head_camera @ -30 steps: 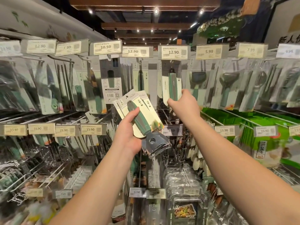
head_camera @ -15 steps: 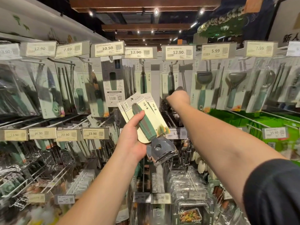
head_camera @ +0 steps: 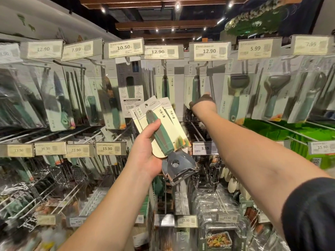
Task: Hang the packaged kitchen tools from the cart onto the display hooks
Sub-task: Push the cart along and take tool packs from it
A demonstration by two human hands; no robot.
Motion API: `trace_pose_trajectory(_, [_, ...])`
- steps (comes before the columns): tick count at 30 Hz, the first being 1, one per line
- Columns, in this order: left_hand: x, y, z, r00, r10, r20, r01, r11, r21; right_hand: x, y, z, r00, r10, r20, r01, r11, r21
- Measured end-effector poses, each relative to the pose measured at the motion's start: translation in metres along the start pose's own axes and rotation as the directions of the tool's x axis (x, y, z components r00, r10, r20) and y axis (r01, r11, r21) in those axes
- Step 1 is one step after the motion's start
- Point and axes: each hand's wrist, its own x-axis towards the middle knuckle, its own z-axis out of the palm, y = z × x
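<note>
On the rack's (head_camera: 181,124) top row, the right hand (head_camera: 204,104) reaches to the card (head_camera: 189,87) hung under a 12.90 tag; its grip is hidden. The left hand (head_camera: 145,156) clasps stacked peelers (head_camera: 163,131). Next, likely: thread one onto that hook.

Above you, wooden ceiling beams (head_camera: 163,25) carry small spotlights (head_camera: 177,5), and a green leafy garland (head_camera: 253,22) hangs at the upper right. Price tags (head_camera: 124,47) run along the top rail, reading 12.90, 7.99, 10.50, 12.90, 12.90 and 5.99; a lower row (head_camera: 107,148) shows 23.90 and 15.90. To your right sit bright green packets (head_camera: 282,129). Low down, clear plastic boxes (head_camera: 217,230) are stacked, and metal graters (head_camera: 59,174) hang at the lower left.
</note>
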Motion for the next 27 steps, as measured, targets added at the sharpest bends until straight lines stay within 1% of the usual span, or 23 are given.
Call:
trace_pose_trajectory(3, [-0.001,-0.001,-0.001,1.000,0.004,0.003,-0.004,1.000,-0.006,-0.019,0.004,-0.007,1.000,-0.009,0.020,0.007,0.994,0.105])
trace_pose_trajectory(6, [-0.001,-0.003,-0.005,1.000,0.018,-0.003,-0.018,1.000,-0.011,-0.067,0.014,-0.024,0.995,-0.102,-0.001,0.098,0.947,0.305])
trace_pose_trajectory(8, [-0.001,-0.007,-0.007,1.000,0.014,0.001,-0.014,1.000,-0.011,-0.113,0.024,-0.035,0.979,-0.189,0.078,0.134,0.880,0.456])
trace_pose_trajectory(10, [-0.002,-0.012,-0.009,1.000,0.006,0.010,-0.006,1.000,-0.016,-0.158,0.035,-0.045,0.953,-0.258,0.159,0.114,0.791,0.601])
trace_pose_trajectory(12, [-0.003,-0.019,-0.011,1.000,-0.006,0.020,0.007,1.000,-0.029,-0.189,0.044,-0.051,0.930,-0.305,0.206,0.099,0.746,0.659])
trace_pose_trajectory(15, [-0.009,-0.030,-0.008,0.998,-0.047,0.047,0.049,0.997,-0.051,-0.217,0.051,-0.059,0.897,-0.366,0.250,0.152,0.783,0.603])
trace_pose_trajectory(18, [-0.011,-0.042,-0.007,0.998,-0.054,0.038,0.056,0.997,-0.050,-0.227,0.054,-0.068,0.893,-0.402,0.201,0.273,0.840,0.468])
trace_pose_trajectory(19, [-0.011,-0.045,-0.006,0.998,-0.061,0.026,0.062,0.996,-0.058,-0.227,0.055,-0.069,0.881,-0.419,0.219,0.313,0.864,0.394])
trace_pose_trajectory(22, [-0.008,-0.053,-0.007,0.997,-0.069,-0.025,0.067,0.995,-0.074,-0.227,0.053,-0.069,0.826,-0.421,0.375,0.376,0.907,0.190])
trace_pose_trajectory(24, [-0.006,-0.058,-0.007,0.996,-0.074,-0.044,0.071,0.995,-0.069,-0.227,0.051,-0.066,0.815,-0.407,0.412,0.376,0.913,0.159])
trace_pose_trajectory(27, [-0.004,-0.063,-0.009,0.995,-0.082,-0.053,0.079,0.995,-0.061,-0.228,0.051,-0.062,0.806,-0.406,0.431,0.366,0.914,0.176])
